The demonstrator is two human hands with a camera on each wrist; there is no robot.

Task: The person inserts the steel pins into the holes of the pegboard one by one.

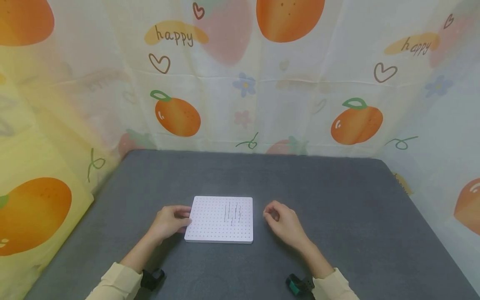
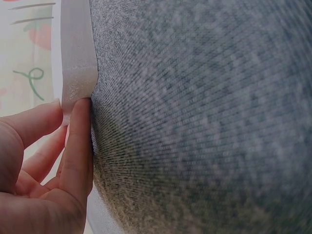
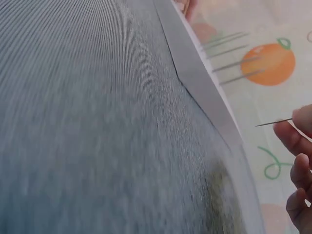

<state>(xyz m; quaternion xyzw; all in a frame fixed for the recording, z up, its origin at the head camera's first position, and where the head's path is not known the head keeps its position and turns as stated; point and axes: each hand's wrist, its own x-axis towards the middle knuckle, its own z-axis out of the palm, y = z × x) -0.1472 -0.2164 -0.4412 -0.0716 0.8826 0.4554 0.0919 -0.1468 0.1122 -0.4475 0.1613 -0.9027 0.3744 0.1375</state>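
Observation:
A white perforated board [image 1: 210, 233] lies on the dark table, with several thin metal pins [image 3: 236, 64] standing up from its right half. My left hand [image 1: 169, 221] holds the board's left edge, thumb at the top rim; the left wrist view shows the fingers [image 2: 78, 141] against its side wall. To the right of the board, apart from it, is my right hand [image 1: 286, 223]. Its thumb and index finger pinch a slender needle-like pin [image 3: 274, 123], whose pointed end sticks out toward the board in the right wrist view.
The grey tabletop [image 1: 330, 187] reaches back to a fruit-patterned cloth [image 1: 225, 108], which also hangs along the left and right sides. A black wrist device [image 1: 151, 279] sits at the left sleeve, and another [image 1: 300, 284] at the right sleeve.

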